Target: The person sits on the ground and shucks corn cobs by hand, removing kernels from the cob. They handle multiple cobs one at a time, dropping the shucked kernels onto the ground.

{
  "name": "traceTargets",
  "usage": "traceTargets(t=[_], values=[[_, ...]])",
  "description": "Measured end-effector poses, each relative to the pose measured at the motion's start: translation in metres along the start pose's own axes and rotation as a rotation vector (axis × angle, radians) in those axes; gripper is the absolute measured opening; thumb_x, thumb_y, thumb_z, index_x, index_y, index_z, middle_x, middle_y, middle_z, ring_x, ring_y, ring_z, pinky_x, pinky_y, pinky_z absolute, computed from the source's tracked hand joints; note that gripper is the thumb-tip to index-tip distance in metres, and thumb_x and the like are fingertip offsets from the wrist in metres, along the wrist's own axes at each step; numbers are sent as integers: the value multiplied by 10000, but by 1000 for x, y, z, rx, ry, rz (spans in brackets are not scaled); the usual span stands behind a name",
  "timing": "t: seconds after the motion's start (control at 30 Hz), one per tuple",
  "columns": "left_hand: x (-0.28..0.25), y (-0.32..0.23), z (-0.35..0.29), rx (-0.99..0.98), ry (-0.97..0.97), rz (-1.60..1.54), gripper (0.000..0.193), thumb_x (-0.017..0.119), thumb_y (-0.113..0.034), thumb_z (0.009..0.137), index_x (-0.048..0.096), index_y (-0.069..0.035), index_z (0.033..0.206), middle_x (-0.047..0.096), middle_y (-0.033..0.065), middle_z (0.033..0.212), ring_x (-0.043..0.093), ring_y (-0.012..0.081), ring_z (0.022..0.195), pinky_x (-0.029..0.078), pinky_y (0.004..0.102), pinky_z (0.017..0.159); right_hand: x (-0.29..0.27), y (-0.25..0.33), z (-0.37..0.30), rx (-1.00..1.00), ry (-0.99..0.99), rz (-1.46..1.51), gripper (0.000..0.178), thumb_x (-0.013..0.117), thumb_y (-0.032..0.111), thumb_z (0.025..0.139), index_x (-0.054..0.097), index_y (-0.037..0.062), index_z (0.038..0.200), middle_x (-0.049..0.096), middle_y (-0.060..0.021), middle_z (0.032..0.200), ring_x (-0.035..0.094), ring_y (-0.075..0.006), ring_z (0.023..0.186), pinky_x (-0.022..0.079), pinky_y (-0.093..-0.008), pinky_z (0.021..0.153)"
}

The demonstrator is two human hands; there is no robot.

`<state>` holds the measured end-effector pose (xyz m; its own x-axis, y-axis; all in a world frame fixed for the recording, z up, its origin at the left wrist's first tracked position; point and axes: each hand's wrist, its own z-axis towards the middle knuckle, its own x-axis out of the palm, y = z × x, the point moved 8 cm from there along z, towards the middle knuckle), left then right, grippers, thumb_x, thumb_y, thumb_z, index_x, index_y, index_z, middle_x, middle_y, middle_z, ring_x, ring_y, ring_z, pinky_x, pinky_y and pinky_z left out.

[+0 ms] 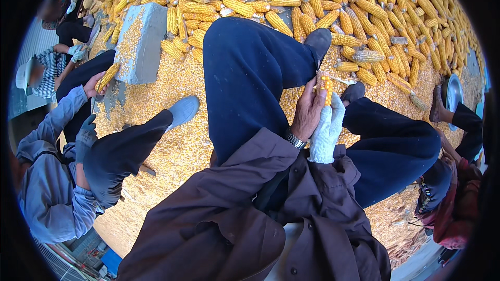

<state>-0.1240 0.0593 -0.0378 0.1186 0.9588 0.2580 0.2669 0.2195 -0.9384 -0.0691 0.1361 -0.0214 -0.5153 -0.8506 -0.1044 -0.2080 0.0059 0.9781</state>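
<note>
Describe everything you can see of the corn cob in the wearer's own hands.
The corn cob shows only in part: a short, rounded length of hard-looking kernels, bright yellow to orange. It lies roughly lengthwise away from the wearer, held up between the bent legs, above the loose kernels. The bare left hand grips it from the left; the white-gloved right hand meets its nearer end. The hands hide the rest, so its full length and underside cannot be told.

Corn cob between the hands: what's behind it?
Loose kernels show beyond the corn cob; what lies directly behind is hidden by it and the left hand and right hand.
</note>
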Motion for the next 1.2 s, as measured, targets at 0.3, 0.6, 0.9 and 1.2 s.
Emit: traceTargets(t=[0.3,0.6,0.9,1.2], values=[[0,-3,-5,67,42,132,524,347,-360,953,396,45,1281,525,213,1183,508,267,1104,384,326,926,-35,25,21,-29,-74,-332,243,509,152,899,580,-20,1055,640,-119,900,588,-145,798,461,-278,742],[17,12,-18,-87,227,-40,393,372,-274,964,487,61,1135,589,80,836,570,89,696,466,220,619,-26,19,58,-101,122,-184,314,388,213,927,593,-21,973,612,-93,874,560,-165,783,441,-279,734],[29,1,-20,-133,380,114,331,454,-280,938,484,44,998,539,69,783,529,60,588,441,204,447,-31,20,49,-129,79,-324,275,376,196,901,571,7,855,603,-97,775,563,-202,690,446,-299,669],[8,-3,-14,136,136,292,300,437,-243,930,509,30,827,502,98,644,507,166,558,408,327,517,-24,26,42,-278,41,-434,230,370,133,888,555,16,817,586,-127,761,564,-262,682,436,-328,648]])
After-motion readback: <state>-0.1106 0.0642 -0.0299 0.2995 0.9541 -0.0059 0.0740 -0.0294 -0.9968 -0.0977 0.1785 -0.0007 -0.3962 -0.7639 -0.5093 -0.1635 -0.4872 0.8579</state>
